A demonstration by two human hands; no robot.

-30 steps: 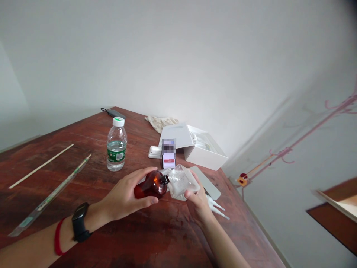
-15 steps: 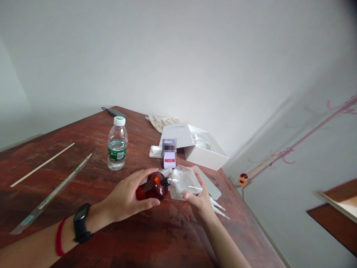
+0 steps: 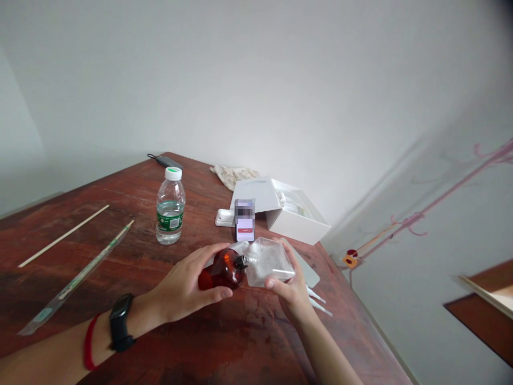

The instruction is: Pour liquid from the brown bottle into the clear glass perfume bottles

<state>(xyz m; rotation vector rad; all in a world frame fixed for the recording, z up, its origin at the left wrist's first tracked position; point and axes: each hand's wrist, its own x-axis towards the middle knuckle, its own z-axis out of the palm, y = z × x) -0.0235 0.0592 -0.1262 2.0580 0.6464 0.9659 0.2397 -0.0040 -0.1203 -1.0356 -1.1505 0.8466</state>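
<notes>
My left hand (image 3: 185,286) is wrapped round a small amber bottle (image 3: 223,269) that lies tilted on its side just above the wooden table (image 3: 132,251). My right hand (image 3: 292,286) grips a clear square bottle (image 3: 267,262), also tipped sideways. The two bottle necks meet mouth to mouth between my hands. A black watch and a red band sit on my left wrist.
A water bottle (image 3: 170,206) with a green label stands behind my left hand. A phone (image 3: 244,220) stands upright beside an open white box (image 3: 280,208). White droppers (image 3: 316,299) lie by my right hand. Two long thin sticks (image 3: 68,235) lie at the left. The table edge runs close on the right.
The clear bottle has tipped a little more towards the amber bottle, and both hands have shifted slightly to the right. Everything else on the table stays in place.
</notes>
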